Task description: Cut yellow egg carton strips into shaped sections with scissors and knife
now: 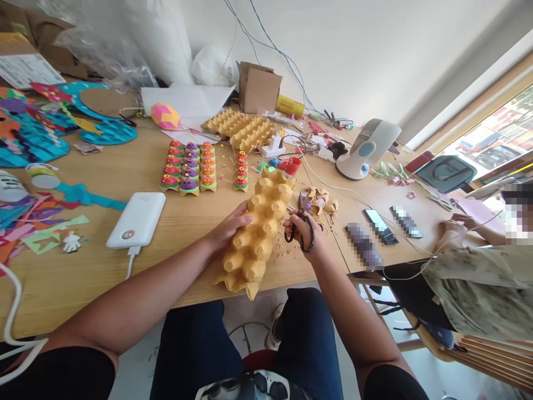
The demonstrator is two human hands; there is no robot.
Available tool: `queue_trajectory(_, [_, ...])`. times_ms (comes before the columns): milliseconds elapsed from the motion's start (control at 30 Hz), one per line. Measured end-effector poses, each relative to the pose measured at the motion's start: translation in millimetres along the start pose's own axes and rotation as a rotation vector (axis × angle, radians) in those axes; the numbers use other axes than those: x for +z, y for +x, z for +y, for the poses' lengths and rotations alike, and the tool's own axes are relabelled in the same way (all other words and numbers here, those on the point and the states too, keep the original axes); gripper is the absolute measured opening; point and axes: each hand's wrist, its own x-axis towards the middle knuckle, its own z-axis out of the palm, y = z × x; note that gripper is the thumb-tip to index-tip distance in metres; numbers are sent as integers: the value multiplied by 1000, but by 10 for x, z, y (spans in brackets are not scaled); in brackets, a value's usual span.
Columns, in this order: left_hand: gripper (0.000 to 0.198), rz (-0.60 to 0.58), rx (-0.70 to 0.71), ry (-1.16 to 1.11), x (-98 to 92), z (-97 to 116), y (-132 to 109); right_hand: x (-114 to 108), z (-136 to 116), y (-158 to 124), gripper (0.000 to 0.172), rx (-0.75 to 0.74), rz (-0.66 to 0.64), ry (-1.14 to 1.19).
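Observation:
My left hand [231, 225] grips the left edge of a yellow egg carton piece [258, 228], its cups in two rows, tilted over the front of the table. In my right hand [306, 236] is a pair of scissors [302, 205], black-handled, blades upward beside the carton's right edge. Just behind the scissors lie carton scraps [320, 203] and crumbs. Painted egg-carton cups [189, 166] in red, purple and orange stand in rows on the left, with a narrower red row [240, 171] beside them.
A white power bank [137, 219] with a cable lies left on the wooden table [175, 278]. Behind are egg trays [239, 128], a cardboard box [259, 86] and a small fan [368, 147]. Phones [381, 226] lie to the right, near another person's hands [452, 233].

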Motion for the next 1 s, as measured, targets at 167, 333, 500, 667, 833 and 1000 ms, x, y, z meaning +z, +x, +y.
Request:
queue_trajectory(167, [63,-37,-37,55,33,-5,-43,103,16,-47,48,-88,117,19])
queue_trajectory(333, [64,-47,-55,76,69,-8,-53,158,24,24,46,-127,173,26])
queue_trajectory(500, [66,-56,-44,81,45,-29,-43,193,82,86,39,-157,224,60])
queue_trajectory(667, [72,-40,-53,76,19,-31,-42,183,98,114,42,-159,245,111])
queue_trajectory(833, [70,-50,-73,75,15,-31,-35,170,70,78,41,-127,218,131])
queue_trajectory(1000, [68,-23,-79,51,48,-8,-44,179,91,85,39,-138,214,118])
